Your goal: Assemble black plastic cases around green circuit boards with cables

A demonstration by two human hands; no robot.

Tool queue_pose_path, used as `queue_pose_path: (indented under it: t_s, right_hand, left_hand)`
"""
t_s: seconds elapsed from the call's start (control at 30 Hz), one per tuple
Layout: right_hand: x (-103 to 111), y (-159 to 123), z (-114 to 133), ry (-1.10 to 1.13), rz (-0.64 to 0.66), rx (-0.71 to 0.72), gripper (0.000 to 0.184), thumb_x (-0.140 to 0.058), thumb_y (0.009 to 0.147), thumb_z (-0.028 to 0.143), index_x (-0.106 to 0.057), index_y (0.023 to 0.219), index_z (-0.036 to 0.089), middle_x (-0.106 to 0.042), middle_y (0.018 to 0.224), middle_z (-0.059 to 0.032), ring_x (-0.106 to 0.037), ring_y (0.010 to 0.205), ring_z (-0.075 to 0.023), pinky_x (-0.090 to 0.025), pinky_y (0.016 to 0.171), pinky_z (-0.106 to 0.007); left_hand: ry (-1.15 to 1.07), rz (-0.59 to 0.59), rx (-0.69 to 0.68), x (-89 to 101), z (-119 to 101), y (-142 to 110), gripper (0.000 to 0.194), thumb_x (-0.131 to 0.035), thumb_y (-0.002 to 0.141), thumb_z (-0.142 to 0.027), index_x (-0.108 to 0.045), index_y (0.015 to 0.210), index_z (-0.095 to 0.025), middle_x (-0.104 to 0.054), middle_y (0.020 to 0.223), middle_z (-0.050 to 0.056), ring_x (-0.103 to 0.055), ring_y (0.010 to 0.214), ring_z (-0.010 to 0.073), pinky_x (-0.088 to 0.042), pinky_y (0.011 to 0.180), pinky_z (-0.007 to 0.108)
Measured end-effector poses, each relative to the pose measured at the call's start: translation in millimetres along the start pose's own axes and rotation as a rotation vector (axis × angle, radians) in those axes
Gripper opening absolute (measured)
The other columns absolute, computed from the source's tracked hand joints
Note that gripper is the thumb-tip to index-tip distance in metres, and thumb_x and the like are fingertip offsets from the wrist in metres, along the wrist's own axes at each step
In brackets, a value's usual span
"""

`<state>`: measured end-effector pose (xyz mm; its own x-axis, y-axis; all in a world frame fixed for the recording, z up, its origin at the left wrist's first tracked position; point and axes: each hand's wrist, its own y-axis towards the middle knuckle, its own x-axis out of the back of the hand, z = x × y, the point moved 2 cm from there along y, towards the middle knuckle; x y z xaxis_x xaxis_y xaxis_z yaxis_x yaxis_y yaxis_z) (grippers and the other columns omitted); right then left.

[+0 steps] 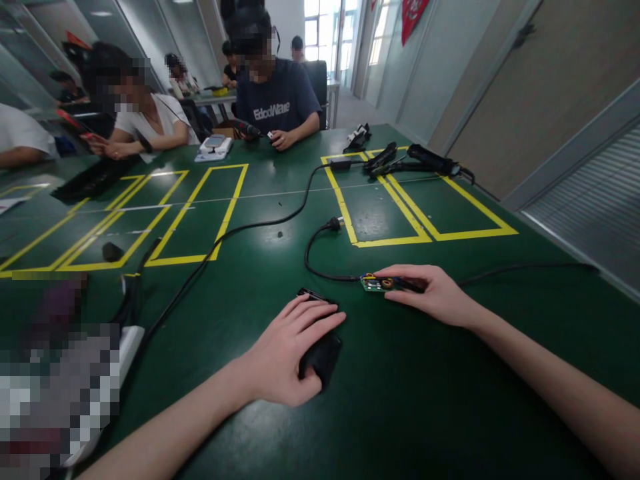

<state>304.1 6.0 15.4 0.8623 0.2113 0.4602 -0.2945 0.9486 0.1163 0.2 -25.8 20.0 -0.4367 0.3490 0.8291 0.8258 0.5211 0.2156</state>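
My left hand (285, 350) is closed over a black plastic casing (327, 353) on the green table, fingers across its far end and thumb on its near side. The palm hides part of the casing. Farther right, my right hand (435, 293) pinches a small green circuit board (371, 285) between thumb and fingers, just above the tabletop. A copper coil and other components show along the board. From its left end a short black cord curves up to a power plug (334, 224). Another thin black cable (525, 268) runs off to the right from behind my right hand.
A long black cable (260, 225) crosses the table to an adapter block (341, 164). Bundled black cables (425, 160) lie on yellow-taped rectangles (393, 241) at the far right. At left stand a blurred white-edged object (131, 340) and a dark lump (112, 251). Several people sit beyond, including a person in a dark T-shirt (280, 93).
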Motion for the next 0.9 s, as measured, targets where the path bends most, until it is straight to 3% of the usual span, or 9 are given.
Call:
queue_pose_path:
  t_s: [0.27, 0.43, 0.57, 0.9]
  right_hand:
    - [-1, 2, 5, -0.006, 0.021, -0.003, 0.049, -0.078, 0.082, 0.060, -0.082, 0.111, 0.021, -0.080, 0.114, -0.0103, -0.075, 0.104, -0.0308, -0.061, 0.097, -0.046]
    - [-2, 2, 3, -0.008, 0.029, 0.010, 0.049, -0.078, 0.082, 0.060, -0.082, 0.112, 0.021, -0.080, 0.114, -0.0103, -0.076, 0.104, -0.0303, -0.062, 0.097, -0.045]
    - [-3, 2, 2, -0.002, 0.023, 0.009, 0.049, -0.078, 0.082, 0.060, -0.082, 0.112, 0.021, -0.080, 0.114, -0.0104, -0.076, 0.104, -0.0304, -0.062, 0.097, -0.045]
    - [-2, 2, 4, -0.016, 0.015, 0.025, 0.044, -0.079, 0.082, 0.055, -0.083, 0.110, 0.022, -0.081, 0.114, -0.0095, -0.076, 0.104, -0.0309, -0.062, 0.096, -0.046]
  left_hand:
    - [-0.005, -0.051, 0.037, -1.7, 4, -1, 0.085, -0.071, 0.077, -0.028, -0.041, 0.156, -0.023, -0.057, 0.152, 0.014, -0.056, 0.140, 0.0326, -0.029, 0.128, 0.058]
    - [0.009, -0.041, 0.028, -1.0, 5, 0, 0.096, -0.085, 0.075, -0.051, -0.044, 0.156, -0.021, -0.059, 0.150, 0.016, -0.058, 0.137, 0.0347, -0.028, 0.128, 0.059]
    - [0.022, -0.086, 0.033, -1.1, 7, 0, 0.104, -0.087, 0.070, -0.065, -0.046, 0.154, -0.021, -0.062, 0.147, 0.017, -0.061, 0.135, 0.0349, -0.027, 0.128, 0.061]
    - [0.058, -0.155, 0.095, -4.8, 14, 0, 0.096, -0.084, 0.079, -0.059, -0.043, 0.156, -0.020, -0.058, 0.152, 0.018, -0.056, 0.141, 0.0347, -0.034, 0.125, 0.062]
